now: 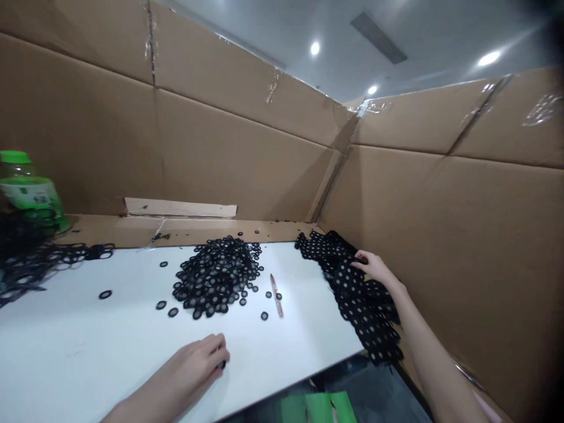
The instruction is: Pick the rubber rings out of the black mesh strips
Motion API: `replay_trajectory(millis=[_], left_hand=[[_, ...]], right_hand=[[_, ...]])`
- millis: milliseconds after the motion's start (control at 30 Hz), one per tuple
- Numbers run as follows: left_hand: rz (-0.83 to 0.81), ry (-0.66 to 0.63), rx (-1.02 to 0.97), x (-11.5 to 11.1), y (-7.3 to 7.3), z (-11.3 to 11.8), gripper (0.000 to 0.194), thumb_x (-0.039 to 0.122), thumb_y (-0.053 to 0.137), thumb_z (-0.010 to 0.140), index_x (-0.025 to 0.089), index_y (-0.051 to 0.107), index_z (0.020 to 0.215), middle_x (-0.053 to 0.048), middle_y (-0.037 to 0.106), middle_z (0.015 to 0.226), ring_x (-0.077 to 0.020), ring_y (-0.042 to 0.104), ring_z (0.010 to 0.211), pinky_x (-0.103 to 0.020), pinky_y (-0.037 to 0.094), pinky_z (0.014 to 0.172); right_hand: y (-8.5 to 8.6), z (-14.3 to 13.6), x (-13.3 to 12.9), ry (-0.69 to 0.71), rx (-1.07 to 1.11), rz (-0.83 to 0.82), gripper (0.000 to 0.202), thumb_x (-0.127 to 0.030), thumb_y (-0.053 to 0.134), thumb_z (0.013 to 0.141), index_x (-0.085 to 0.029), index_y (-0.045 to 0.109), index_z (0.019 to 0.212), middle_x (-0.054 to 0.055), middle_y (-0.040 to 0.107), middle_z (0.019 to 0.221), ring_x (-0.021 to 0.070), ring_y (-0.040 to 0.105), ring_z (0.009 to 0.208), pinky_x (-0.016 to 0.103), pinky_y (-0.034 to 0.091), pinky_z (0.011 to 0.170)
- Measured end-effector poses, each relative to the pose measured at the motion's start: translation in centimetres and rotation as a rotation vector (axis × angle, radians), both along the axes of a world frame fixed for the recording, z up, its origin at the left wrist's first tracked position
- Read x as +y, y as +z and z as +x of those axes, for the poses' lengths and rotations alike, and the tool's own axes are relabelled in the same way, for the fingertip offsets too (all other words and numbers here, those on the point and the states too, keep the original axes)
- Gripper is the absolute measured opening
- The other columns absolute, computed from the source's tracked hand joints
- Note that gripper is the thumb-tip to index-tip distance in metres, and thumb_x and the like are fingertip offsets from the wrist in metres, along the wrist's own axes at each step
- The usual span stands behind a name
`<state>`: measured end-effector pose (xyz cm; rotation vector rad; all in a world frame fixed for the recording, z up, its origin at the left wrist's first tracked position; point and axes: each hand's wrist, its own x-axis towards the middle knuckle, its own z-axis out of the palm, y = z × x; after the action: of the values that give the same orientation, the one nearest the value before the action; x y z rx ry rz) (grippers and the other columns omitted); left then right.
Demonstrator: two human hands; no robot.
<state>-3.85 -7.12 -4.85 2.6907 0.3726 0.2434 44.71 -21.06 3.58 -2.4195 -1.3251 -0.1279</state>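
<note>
A heap of small black rings (215, 276) lies on the white tabletop (88, 335), with several loose rings around it. Below the heap, my left hand (198, 364) has its fingers closed on a small black piece, probably a ring, that shows at the fingertips. Perforated black sheets (356, 294) are piled along the right edge of the table. My right hand (369, 265) is at the upper part of these sheets, fingers apart and touching or just over them. A red pen-like stick (277, 295) lies between heap and sheets.
At the left stand a green-capped bottle (33, 188) and a tangle of black ring strips (26, 258). Cardboard walls (247, 158) rise behind and to the right. Something green (319, 408) shows below the table's front edge.
</note>
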Motion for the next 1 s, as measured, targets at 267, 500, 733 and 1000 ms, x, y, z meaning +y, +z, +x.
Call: replay_trajectory(millis=[267,500,733,1000], left_hand=[[0.348,0.22,-0.044,8.2,3.4,6.8,0.021,0.018,0.042,0.082,0.02,0.059,0.094,-0.007,0.057,0.095,-0.022,0.052,0.09,-0.031,0.04,0.073],[-0.396,0.211,-0.402,5.6,4.5,9.0,0.041,0.04,0.046,0.082,0.018,0.046,0.116,-0.01,0.049,0.12,-0.0236,0.045,0.11,-0.035,0.039,0.089],[-1.098,0.146,-0.535,2.0,6.6,8.6,0.041,0.045,0.051,0.079,0.016,0.054,0.107,-0.009,0.058,0.111,-0.021,0.053,0.099,-0.027,0.043,0.075],[-1.096,0.146,-0.62,0.6,11.9,1.9,0.028,0.033,0.058,0.076,0.018,0.055,0.099,-0.003,0.063,0.096,-0.0179,0.058,0.087,-0.022,0.045,0.069]], right_hand=[[6.0,-5.5,2.1,0.165,0.126,0.464,0.023,-0.041,0.057,0.072,-0.019,0.05,0.069,-0.001,0.053,0.066,0.0156,0.051,0.068,0.026,0.039,0.065],[5.8,-15.7,4.3,0.229,0.726,0.753,0.022,-0.041,0.062,0.069,-0.022,0.056,0.078,-0.002,0.058,0.072,0.016,0.055,0.073,0.023,0.042,0.063],[2.7,-27.1,4.7,0.145,1.347,0.833,0.045,-0.041,0.063,0.07,-0.031,0.052,0.112,-0.002,0.058,0.114,0.0208,0.054,0.101,0.029,0.048,0.075],[-3.0,-33.9,4.3,0.4,1.669,0.807,0.055,-0.061,0.046,0.068,-0.027,0.056,0.11,0.004,0.06,0.113,0.0278,0.046,0.114,0.043,0.04,0.089]])
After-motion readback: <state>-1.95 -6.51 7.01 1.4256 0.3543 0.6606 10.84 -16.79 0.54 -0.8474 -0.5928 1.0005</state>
